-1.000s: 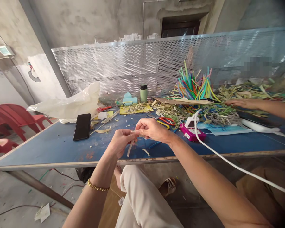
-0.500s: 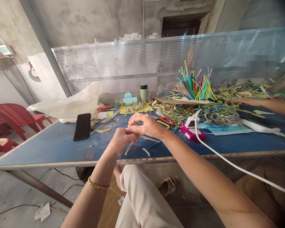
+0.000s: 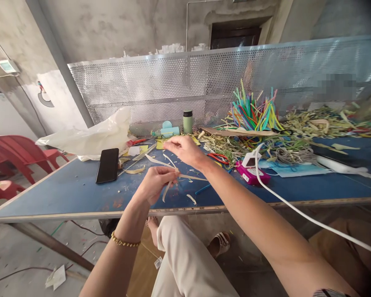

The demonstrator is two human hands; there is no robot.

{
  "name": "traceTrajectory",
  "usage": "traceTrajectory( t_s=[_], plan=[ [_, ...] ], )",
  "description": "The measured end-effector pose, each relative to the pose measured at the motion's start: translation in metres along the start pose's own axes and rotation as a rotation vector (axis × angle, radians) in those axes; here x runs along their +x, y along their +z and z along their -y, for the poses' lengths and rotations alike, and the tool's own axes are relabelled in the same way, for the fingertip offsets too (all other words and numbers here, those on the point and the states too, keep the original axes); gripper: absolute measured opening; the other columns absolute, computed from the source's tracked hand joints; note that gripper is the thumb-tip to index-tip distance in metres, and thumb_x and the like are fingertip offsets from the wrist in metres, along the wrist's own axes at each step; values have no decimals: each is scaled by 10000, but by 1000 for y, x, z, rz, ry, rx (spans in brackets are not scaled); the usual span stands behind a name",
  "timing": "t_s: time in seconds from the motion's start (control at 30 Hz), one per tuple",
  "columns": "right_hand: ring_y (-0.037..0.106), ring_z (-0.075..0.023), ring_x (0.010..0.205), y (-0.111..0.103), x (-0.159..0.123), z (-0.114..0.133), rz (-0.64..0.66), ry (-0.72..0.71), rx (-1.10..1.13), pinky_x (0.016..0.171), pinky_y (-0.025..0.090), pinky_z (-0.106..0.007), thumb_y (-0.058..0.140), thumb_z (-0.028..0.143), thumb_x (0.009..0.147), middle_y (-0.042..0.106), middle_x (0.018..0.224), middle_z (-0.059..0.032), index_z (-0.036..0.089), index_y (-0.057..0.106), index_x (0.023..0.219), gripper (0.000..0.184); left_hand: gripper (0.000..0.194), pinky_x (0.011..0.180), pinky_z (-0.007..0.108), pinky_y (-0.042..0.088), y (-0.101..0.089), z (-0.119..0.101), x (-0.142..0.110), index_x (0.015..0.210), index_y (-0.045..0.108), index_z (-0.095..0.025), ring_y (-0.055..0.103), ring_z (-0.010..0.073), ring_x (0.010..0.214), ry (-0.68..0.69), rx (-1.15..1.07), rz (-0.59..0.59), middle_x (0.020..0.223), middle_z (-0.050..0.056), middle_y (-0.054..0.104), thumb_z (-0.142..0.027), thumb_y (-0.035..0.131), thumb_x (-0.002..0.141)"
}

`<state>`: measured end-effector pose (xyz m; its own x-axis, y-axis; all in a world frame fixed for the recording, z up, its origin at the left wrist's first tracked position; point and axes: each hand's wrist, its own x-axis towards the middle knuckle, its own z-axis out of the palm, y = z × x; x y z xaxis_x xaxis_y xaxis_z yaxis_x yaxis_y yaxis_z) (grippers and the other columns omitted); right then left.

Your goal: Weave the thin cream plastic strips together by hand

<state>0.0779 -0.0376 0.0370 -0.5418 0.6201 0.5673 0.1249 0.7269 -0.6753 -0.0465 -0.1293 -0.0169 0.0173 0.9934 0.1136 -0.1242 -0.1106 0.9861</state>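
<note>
Near the table's front edge, my left hand point(image 3: 156, 183) is closed in a pinch on pale flat strips point(image 3: 191, 177). They look like dried plant leaf and fan out in several directions from its fingertips. Farther back and slightly right, my right hand point(image 3: 185, 150) is over a yellow sheet point(image 3: 160, 145), apart from the left. Its fingers are bent and drawn together; what they hold, if anything, is hidden. A short loose strip point(image 3: 191, 199) lies at the front edge, below a blue stick point(image 3: 202, 189).
A black phone point(image 3: 107, 166) and plastic bag point(image 3: 89, 132) lie left. Behind stands a green bottle point(image 3: 188, 121). To the right are red-handled scissors point(image 3: 219, 158), a magenta box point(image 3: 252, 173) with a white cable, colourful pipe cleaners point(image 3: 255, 111) and heaped dried leaves point(image 3: 315, 121).
My right hand has left the left hand and moved up and away over the yellow sheet. More strip ends now show at my left hand. The co-worker's arm at right has gone from view.
</note>
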Motion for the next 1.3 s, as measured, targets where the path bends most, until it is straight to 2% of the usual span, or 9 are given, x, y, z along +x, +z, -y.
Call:
traceTrajectory(
  t_s=[0.07, 0.17, 0.23, 0.37, 0.53, 0.63, 0.73, 0.9, 1.3],
  plan=[
    [550, -134, 636, -13, -10, -3, -25, 74, -101, 630, 403, -276, 615, 480, 881, 648, 670, -57, 122, 677, 660, 425, 181, 529, 229, 369, -3, 0, 0, 666, 743, -110, 482, 85, 544, 18, -81, -1, 600, 21, 606, -266, 823, 621],
    [527, -120, 568, -22, -27, -9, 251, 302, 33, 565, 393, -265, 660, 562, 816, 646, 640, -48, 126, 691, 657, 464, 191, 547, 228, 382, -4, 1, 0, 633, 719, -111, 481, 77, 548, 3, -162, 30, 601, 15, 592, -264, 832, 627],
    [503, -100, 566, -21, -36, -13, 353, 330, 237, 539, 373, -242, 680, 556, 797, 626, 639, -20, 130, 687, 699, 437, 205, 554, 227, 387, -2, 2, -1, 613, 705, -108, 485, 75, 548, -8, -182, 59, 601, 16, 592, -263, 838, 631],
    [517, -84, 554, -13, -43, -19, 183, 354, 409, 508, 379, -215, 793, 456, 694, 623, 636, -3, 122, 677, 734, 356, 221, 556, 214, 391, 1, 4, -2, 649, 720, -95, 501, 70, 553, -15, -198, 89, 619, 25, 611, -276, 847, 647],
    [503, -76, 429, -5, -46, -15, -50, 442, 309, 429, 360, -218, 793, 428, 686, 596, 561, 3, 135, 604, 627, 353, 255, 546, 198, 405, -3, 9, -2, 682, 733, -88, 523, 67, 542, -49, -226, 48, 614, 28, 629, -289, 877, 620],
    [466, -74, 378, -2, -51, -12, -129, 446, 247, 408, 353, -224, 766, 435, 713, 525, 482, 31, 159, 540, 572, 384, 276, 556, 186, 424, -4, 11, -1, 698, 740, -79, 532, 61, 546, -61, -252, 35, 618, 30, 634, -285, 893, 596],
    [487, -83, 411, -2, -55, -11, -98, 408, 289, 437, 371, -227, 737, 478, 735, 530, 491, 28, 162, 536, 584, 404, 287, 559, 179, 436, -3, 12, 0, 710, 745, -80, 535, 58, 537, -65, -276, 12, 617, 28, 637, -285, 900, 581],
    [536, -87, 539, -5, -59, -12, 89, 332, 358, 515, 385, -217, 740, 453, 724, 627, 649, 7, 136, 635, 735, 334, 286, 555, 174, 437, -1, 12, -2, 690, 743, -78, 542, 63, 547, -29, -265, -23, 616, 31, 640, -282, 899, 566],
    [528, -92, 521, 3, -56, -17, -3, 409, 262, 512, 374, -220, 622, 260, 699, 589, 568, 24, 145, 612, 642, 129, 264, 571, 185, 444, -2, 16, 4, 710, 761, -79, 558, 76, 572, -25, -203, -31, 650, 46, 668, -274, 880, 578]
  ],
)
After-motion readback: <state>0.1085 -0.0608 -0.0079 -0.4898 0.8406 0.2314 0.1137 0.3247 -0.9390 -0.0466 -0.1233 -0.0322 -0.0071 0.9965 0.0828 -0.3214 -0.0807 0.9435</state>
